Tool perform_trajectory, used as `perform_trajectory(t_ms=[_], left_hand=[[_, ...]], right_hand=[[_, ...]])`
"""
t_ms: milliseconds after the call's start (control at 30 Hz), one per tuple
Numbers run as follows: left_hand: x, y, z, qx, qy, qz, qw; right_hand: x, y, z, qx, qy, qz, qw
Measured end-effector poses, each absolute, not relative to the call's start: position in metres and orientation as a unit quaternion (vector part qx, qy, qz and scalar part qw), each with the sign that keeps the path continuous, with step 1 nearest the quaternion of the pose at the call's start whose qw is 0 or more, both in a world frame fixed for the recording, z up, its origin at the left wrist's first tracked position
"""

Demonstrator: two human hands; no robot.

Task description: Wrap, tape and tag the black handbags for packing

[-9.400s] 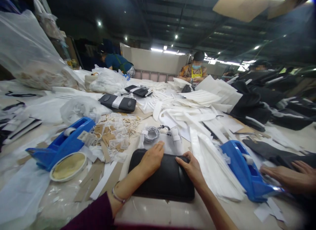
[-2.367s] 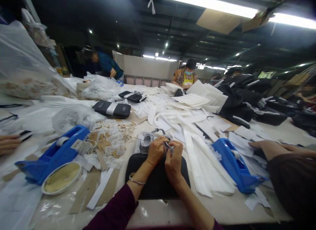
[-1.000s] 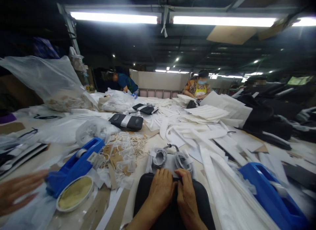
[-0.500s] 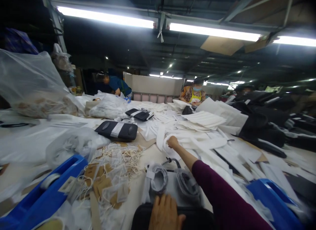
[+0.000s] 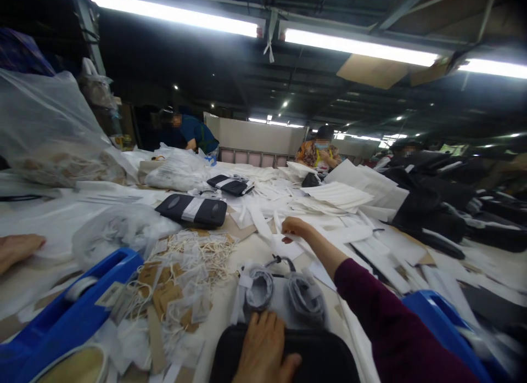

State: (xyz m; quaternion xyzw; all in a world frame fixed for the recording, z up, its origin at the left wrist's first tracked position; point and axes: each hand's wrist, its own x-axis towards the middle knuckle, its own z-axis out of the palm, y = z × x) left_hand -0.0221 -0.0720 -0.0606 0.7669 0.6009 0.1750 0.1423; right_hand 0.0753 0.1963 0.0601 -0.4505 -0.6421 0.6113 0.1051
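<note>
My left hand (image 5: pixel 265 347) lies flat on a black bag (image 5: pixel 321 353) at the bottom middle, with its thumb spread to the side. Behind the bag are two coiled straps (image 5: pixel 260 288) wrapped in translucent film, on a greyish wrapped panel (image 5: pixel 280 306). Ahead, at the end of a purple sleeve, my right hand (image 5: pixel 295 227) is closed with curled fingers, apparently on a white strip (image 5: pixel 275 237) from the pile. Its fingertips are partly hidden.
Blue tape dispensers (image 5: pixel 78 311) stand left and right. Stringed tags (image 5: pixel 181 289) lie heaped on the left. Two banded black cases (image 5: pixel 191 210) sit behind them. White sheets (image 5: pixel 337 199) and black bags (image 5: pixel 436 224) fill the right. A co-worker's hand (image 5: pixel 20 248) enters left.
My right hand has shifted slightly and its wrist has turned, with the white strip beside it moving. My left hand remains on the black bag. Another person's hand has appeared at the left edge.
</note>
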Motion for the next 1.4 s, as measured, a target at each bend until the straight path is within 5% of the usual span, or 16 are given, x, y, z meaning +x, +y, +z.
perform_trajectory(t_ms=[133, 300, 567, 1067, 1400], left_hand=[[-0.030, -0.077, -0.019, 0.779, 0.578, 0.123, 0.210], [-0.029, -0.065, 0.001, 0.800, 0.548, 0.029, 0.243], [-0.022, -0.066, 0.018, 0.794, 0.541, 0.016, 0.277], [-0.023, -0.078, 0.023, 0.802, 0.534, 0.066, 0.260], [-0.021, -0.082, 0.027, 0.810, 0.539, 0.054, 0.227]], right_hand=[[0.154, 0.138, 0.074, -0.561, -0.648, 0.502, 0.118], [0.266, 0.038, 0.057, -0.638, -0.671, 0.290, 0.240], [0.356, -0.070, 0.027, -0.721, -0.681, 0.057, 0.116], [0.331, -0.037, -0.011, -0.592, -0.684, 0.417, 0.082], [0.264, -0.020, -0.009, -0.472, -0.804, 0.323, 0.163]])
